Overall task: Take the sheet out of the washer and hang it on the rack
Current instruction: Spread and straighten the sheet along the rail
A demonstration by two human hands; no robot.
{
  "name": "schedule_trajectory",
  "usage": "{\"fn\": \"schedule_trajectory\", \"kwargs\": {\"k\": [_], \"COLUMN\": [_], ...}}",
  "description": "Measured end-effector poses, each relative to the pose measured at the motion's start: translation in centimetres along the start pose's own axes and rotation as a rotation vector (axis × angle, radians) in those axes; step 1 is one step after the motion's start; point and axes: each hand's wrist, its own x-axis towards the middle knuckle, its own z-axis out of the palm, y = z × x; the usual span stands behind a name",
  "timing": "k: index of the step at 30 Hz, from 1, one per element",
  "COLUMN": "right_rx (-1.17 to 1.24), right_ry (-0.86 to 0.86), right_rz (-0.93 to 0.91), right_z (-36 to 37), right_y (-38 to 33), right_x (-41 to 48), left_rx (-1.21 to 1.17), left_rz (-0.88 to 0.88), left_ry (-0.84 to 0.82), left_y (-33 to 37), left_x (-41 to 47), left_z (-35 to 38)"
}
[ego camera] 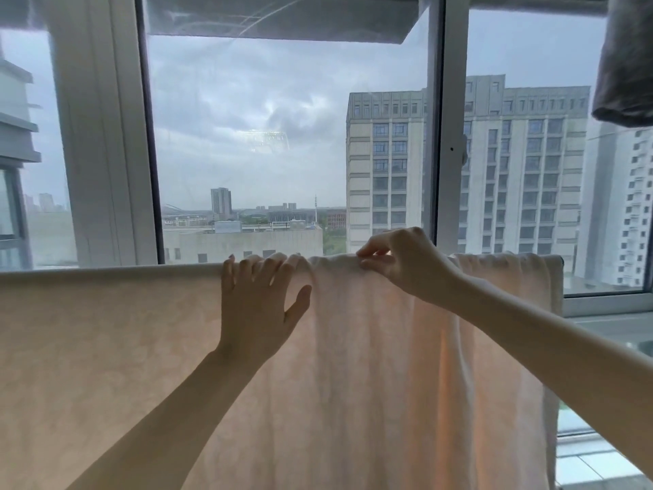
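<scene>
A pale pink sheet (106, 348) hangs over a horizontal rack bar that runs across the view; the bar itself is hidden under the fabric. The left part hangs smooth, the right part is bunched in vertical folds. My left hand (259, 305) lies flat against the sheet near the top edge, fingers spread and straight. My right hand (399, 263) pinches the top fold of the sheet just to the right of it. The washer is not in view.
A large window (282, 136) with white frames stands right behind the sheet. A dark grey cloth (625, 65) hangs at the top right. The sheet's right end (556, 277) stops short of the window sill and tiled floor at the lower right.
</scene>
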Motion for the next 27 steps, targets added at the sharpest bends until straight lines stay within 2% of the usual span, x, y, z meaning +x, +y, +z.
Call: {"fn": "schedule_trajectory", "kwargs": {"k": [4,7,11,17,20,22,27], "right_rx": [0.12,0.109,0.062,-0.033,-0.045,-0.056,-0.027], "right_ry": [-0.049,-0.089,-0.034,-0.031,0.082,0.097,-0.2], "right_rz": [0.107,0.142,0.154,0.077,0.131,0.175,0.308], "right_z": [-0.5,-1.2,-1.2,-1.2,-1.1,-1.0,-0.9], "right_y": [0.8,1.8,1.9,2.0,2.5,3.0,5.3], "right_x": [0.0,-0.3,-0.6,-0.8,0.2,1.5,2.1], "left_rx": [-0.007,-0.012,-0.009,-0.001,-0.006,-0.007,-0.008], "left_rz": [0.015,0.031,0.031,0.033,0.031,0.02,0.007], "left_ry": [0.04,0.064,0.091,0.107,0.073,0.027,-0.042], "left_y": [-0.1,-0.1,0.1,-0.1,0.1,0.6,2.1], "left_x": [-0.1,-0.1,-0.1,-0.3,-0.1,0.2,0.7], "left_z": [0.2,0.4,0.7,0.8,0.6,0.4,0.4]}}
